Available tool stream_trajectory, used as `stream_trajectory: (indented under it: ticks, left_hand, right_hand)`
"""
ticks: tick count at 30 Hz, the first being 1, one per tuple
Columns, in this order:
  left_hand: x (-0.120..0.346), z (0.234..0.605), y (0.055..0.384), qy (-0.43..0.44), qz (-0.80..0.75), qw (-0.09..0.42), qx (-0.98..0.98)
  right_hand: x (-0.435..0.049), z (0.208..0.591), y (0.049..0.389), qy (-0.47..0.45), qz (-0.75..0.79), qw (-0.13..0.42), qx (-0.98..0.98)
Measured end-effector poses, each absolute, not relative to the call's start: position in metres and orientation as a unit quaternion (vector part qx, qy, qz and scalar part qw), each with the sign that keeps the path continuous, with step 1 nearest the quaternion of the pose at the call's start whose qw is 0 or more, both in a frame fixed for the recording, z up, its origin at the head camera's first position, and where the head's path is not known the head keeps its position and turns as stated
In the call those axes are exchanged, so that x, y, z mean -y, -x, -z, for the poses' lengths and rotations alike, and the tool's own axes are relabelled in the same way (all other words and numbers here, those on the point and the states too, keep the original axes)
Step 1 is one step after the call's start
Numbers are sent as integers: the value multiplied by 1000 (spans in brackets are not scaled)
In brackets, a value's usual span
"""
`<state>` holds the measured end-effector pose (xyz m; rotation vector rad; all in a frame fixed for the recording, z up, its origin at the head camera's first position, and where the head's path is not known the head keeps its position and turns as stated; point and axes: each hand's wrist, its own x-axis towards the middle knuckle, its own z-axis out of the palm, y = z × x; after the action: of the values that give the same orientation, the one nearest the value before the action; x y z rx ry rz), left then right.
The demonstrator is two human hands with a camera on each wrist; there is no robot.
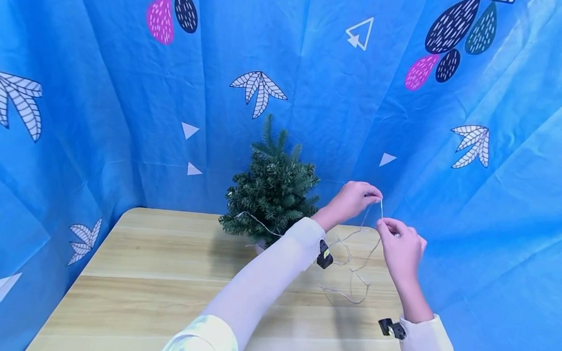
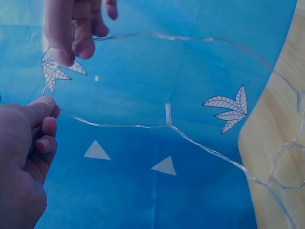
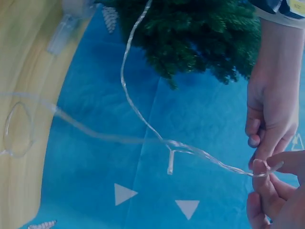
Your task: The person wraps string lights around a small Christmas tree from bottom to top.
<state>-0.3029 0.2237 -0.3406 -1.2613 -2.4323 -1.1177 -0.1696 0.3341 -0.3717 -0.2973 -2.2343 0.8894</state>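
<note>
A string of fairy lights [image 1: 368,258] with clear wire and small clear bulbs [image 2: 167,113] runs between both hands. My left hand [image 1: 354,198] pinches the wire between thumb and forefinger, to the right of a small artificial Christmas tree [image 1: 276,185]. Just below and to the right, my right hand [image 1: 401,247] pinches the same string, a short taut stretch joining the two. From the hands, the wire [image 3: 126,86] hangs in loose loops over the table. Another length crosses the tree's lower branches; my left sleeve hides part of the tree's base.
The tree stands in a pale pot [image 1: 260,247] near the back of the wooden table [image 1: 156,279]. Behind and at both sides hangs a blue patterned curtain [image 1: 310,140]. Loose wire lies on the table between my arms.
</note>
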Motion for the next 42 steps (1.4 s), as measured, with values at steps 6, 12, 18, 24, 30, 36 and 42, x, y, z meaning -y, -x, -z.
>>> stream_trajectory:
  ticks: [6, 12, 18, 24, 30, 36, 42]
  left_hand:
    - [-223, 332, 308, 405, 400, 80, 818]
    - [-223, 329, 316, 395, 408, 80, 819]
    - [-224, 319, 329, 365, 444, 66, 815]
    - [-226, 308, 339, 309, 491, 46, 813]
    - [-219, 293, 357, 269, 510, 46, 816]
    - [-211, 278, 374, 239, 513, 52, 823]
    - [-200, 262, 384, 232, 494, 55, 836]
  right_hand:
    - [-335, 366, 172, 169, -479, 283, 814]
    - [-332, 365, 174, 179, -544, 266, 775]
    - [-327, 368, 176, 188, -531, 262, 784]
    - [-322, 369, 172, 192, -527, 258, 787]
    - [-313, 367, 169, 181, -518, 254, 797]
    - [-302, 365, 168, 169, -522, 253, 797]
    - [-293, 364, 165, 149, -528, 254, 797]
